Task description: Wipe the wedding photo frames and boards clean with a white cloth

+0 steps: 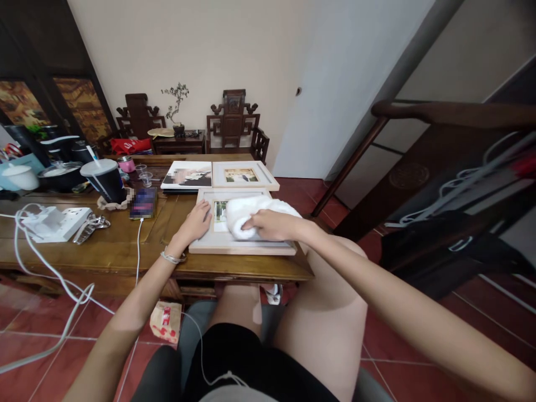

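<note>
A light wooden picture frame (243,250) lies flat near the table's front edge, with a small photo (220,215) inside a pale mount. My left hand (198,221) grips the left side of this frame, its fingertips over the border. Bunched in my right hand (268,223) is a white towel (251,207), which rests on the frame and hides its middle and right part. Just behind lie a second picture frame (245,175) and a flat album-like stack (187,174) with a blurred cover.
To the left on the table (163,240) are a phone (143,203) on a cable, a lidded cup (104,177) with a straw, a power strip (62,224) and a silvery claw clip (91,228). A paper bag (166,321) sits below the table edge. A dark wooden chair (397,162) stands right.
</note>
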Tool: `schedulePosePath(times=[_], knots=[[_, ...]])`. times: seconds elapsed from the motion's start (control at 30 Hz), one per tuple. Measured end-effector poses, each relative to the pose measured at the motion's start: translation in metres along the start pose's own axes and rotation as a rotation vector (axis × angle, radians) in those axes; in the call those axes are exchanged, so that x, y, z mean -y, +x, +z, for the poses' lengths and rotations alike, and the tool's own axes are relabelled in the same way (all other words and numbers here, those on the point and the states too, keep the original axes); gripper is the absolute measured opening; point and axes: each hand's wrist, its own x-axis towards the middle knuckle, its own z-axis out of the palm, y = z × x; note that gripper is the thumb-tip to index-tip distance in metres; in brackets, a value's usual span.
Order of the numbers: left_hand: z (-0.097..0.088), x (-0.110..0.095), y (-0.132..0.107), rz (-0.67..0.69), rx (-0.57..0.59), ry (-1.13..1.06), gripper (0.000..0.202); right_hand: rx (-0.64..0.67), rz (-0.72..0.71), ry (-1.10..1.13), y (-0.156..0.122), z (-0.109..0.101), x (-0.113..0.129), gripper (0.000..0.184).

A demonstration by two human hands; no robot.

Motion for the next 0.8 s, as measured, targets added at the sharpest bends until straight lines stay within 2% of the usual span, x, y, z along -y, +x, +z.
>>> schedulePosePath(times=[0.1,0.2,0.27,0.37,0.5,0.6,0.67,0.73,0.8], knots=[[0.0,0.0,0.0,-0.007,0.005,0.007,0.039,0.144,-0.031,0.134,-0.019,-0.02,0.021,0.059],[0.001,0.001,-0.001,0.001,0.006,0.014,0.039,0.115,0.038,0.083,-0.016,-0.02,0.038,0.058],[0.001,0.002,0.0,-0.002,0.013,0.016,0.039,0.036,0.11,-0.034,-0.004,-0.008,0.044,0.059],[0.001,0.004,0.001,0.001,0.011,0.0,0.041,-0.089,0.24,-0.187,0.024,0.009,0.039,0.062],[-0.001,0.004,0.002,0.023,-0.049,-0.062,0.043,-0.168,0.335,-0.269,0.069,0.006,0.023,0.062],[-0.004,0.002,0.001,0.045,-0.122,-0.108,0.044,-0.181,0.301,-0.287,0.095,0.003,0.015,0.06],[-0.006,-0.001,0.0,0.046,-0.162,-0.129,0.045,-0.174,0.263,-0.282,0.102,0.007,0.013,0.057],[-0.008,-0.005,-0.001,0.034,-0.181,-0.141,0.046,-0.153,0.196,-0.272,0.098,0.014,0.015,0.054],[-0.009,-0.008,-0.001,0.022,-0.179,-0.151,0.047,-0.114,0.108,-0.247,0.082,0.022,0.019,0.052]])
